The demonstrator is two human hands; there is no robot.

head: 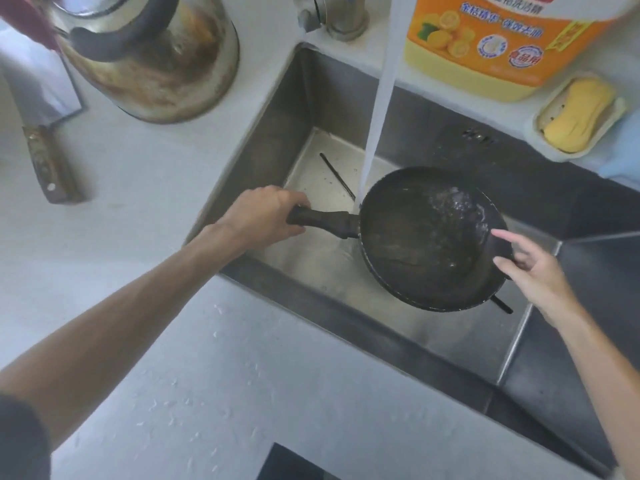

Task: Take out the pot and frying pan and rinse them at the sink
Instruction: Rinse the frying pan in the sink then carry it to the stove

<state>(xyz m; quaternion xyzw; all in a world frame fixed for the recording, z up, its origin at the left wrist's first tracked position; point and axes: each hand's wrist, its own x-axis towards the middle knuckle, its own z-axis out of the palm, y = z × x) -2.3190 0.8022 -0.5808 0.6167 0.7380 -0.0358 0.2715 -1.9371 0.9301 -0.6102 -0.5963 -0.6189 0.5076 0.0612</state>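
**Frying pan under the running tap**

At the bench's far left edge lies a cleaver (45, 133), its broad blade partly cut off by the frame and partly hidden behind the kettle; its worn wooden handle points toward the near side. Just beside it stands a round steel kettle (152, 60), stained brown, with a black curved handle; its top is out of view. The bench (242, 375) is pale grey and matt, speckled with small water drops near its front edge.

The left hand (263, 216) is wrapped round the rough black handle of the frying pan (429, 240), over the sink's left rim. The pan is round, dark and shallow, held tilted above the steel sink (284, 109). A white stream of water (381, 98) falls from the tap (332, 15), whose spout is cut off at the top; the stream meets the pan's rim close to the handle, and water bubbles inside the pan.

A thin black stick (337, 174) lies on the sink floor, mostly hidden beneath the pan.

The right hand (533, 271) touches the pan's right rim with loosely spread fingers, the thumb on the edge.

At the sink's far right corner stand an orange dish-soap bottle (502, 46), its top cut off, and a yellow soap bar (578, 116) in a pale dish.
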